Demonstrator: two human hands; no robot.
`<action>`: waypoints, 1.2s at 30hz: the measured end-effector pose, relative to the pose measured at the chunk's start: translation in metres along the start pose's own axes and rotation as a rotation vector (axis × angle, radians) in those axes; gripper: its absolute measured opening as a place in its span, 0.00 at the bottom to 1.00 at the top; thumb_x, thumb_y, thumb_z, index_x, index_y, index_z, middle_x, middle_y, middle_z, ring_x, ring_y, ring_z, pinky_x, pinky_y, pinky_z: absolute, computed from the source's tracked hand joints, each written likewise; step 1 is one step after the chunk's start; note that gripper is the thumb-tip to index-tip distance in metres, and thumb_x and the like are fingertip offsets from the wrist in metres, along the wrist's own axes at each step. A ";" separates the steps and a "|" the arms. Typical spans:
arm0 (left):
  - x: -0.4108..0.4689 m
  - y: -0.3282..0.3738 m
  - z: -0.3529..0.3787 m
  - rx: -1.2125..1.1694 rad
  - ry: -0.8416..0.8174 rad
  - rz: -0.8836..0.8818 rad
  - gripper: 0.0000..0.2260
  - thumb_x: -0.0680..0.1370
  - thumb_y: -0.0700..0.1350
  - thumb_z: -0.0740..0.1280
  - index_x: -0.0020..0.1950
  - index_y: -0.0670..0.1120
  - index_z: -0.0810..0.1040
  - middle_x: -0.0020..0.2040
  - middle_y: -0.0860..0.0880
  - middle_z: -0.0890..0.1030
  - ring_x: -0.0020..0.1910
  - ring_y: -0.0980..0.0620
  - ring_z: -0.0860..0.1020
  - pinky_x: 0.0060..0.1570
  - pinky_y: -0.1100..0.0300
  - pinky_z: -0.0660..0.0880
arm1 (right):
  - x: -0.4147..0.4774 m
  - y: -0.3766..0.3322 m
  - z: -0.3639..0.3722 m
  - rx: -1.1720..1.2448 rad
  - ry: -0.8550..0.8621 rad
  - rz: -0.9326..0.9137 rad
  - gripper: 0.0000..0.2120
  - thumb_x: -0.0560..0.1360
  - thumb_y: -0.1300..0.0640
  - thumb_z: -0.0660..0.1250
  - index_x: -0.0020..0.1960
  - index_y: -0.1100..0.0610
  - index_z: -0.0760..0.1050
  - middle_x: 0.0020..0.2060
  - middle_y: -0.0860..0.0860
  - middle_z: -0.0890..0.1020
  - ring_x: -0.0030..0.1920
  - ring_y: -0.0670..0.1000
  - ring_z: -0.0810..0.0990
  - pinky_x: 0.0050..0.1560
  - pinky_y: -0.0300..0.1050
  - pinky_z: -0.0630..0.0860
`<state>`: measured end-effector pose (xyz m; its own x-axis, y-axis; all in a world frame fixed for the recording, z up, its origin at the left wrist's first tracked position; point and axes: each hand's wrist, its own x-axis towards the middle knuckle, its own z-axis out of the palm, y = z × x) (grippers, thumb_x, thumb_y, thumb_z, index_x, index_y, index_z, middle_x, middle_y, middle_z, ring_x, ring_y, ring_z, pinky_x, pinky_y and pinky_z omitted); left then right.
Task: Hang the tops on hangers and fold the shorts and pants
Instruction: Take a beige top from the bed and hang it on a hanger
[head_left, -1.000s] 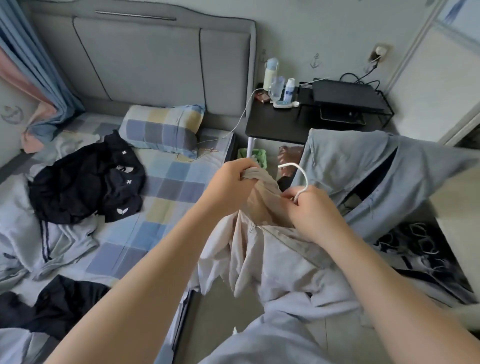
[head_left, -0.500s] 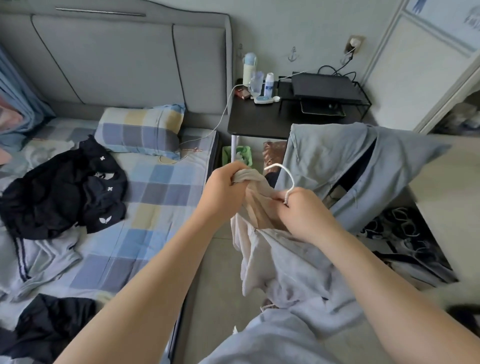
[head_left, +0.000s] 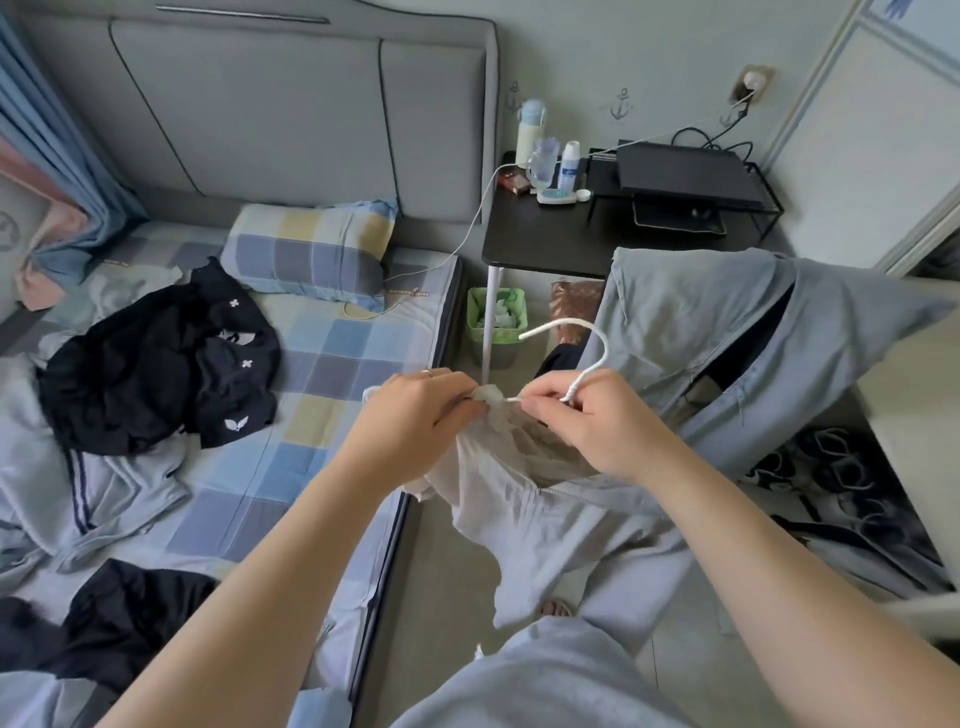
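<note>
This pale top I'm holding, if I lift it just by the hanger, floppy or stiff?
Probably floppy: the pale top hangs in loose folds below both hands. It looks thin and light, bunching small in the left hand. It may slip off the white hanger, since the fabric is gathered near the right hand, not spread.

Narrow floor gap (head_left: 447, 571) between bed (head_left: 332, 374), draped grey garment (head_left: 675, 322); table (head_left: 540, 244) blocks ahead.

Soft, cool, fairly bright light fills my view evenly, leaving only faint, diffuse shadows. The wide lens bows straight lines near the frame's edges, and the lower right edge smears into blur.
</note>
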<state>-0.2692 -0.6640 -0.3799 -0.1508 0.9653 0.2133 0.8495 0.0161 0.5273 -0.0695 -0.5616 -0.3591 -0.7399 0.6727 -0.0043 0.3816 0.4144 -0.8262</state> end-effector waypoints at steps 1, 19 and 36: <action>-0.005 -0.002 0.001 -0.024 0.032 -0.026 0.07 0.81 0.45 0.67 0.43 0.48 0.79 0.36 0.58 0.76 0.38 0.56 0.73 0.40 0.59 0.65 | 0.003 0.000 0.003 0.007 0.005 0.005 0.06 0.80 0.53 0.68 0.47 0.48 0.82 0.28 0.47 0.78 0.30 0.44 0.75 0.35 0.38 0.71; -0.084 -0.025 -0.033 -0.088 0.356 -0.492 0.12 0.80 0.46 0.68 0.37 0.55 0.75 0.29 0.53 0.71 0.30 0.52 0.66 0.31 0.55 0.63 | 0.037 0.062 0.048 0.253 0.428 0.391 0.12 0.75 0.48 0.70 0.57 0.49 0.77 0.59 0.52 0.77 0.58 0.56 0.80 0.62 0.60 0.77; -0.099 -0.027 -0.009 0.082 0.238 -0.515 0.08 0.81 0.46 0.67 0.45 0.49 0.83 0.35 0.52 0.77 0.39 0.46 0.76 0.38 0.50 0.73 | 0.033 -0.010 0.069 0.209 0.126 -0.104 0.17 0.74 0.64 0.72 0.55 0.43 0.78 0.41 0.45 0.84 0.38 0.45 0.81 0.45 0.39 0.78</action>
<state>-0.2816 -0.7627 -0.4079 -0.6571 0.7426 0.1298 0.6714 0.4982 0.5487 -0.1362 -0.5861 -0.3897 -0.6894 0.7096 0.1458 0.1749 0.3584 -0.9170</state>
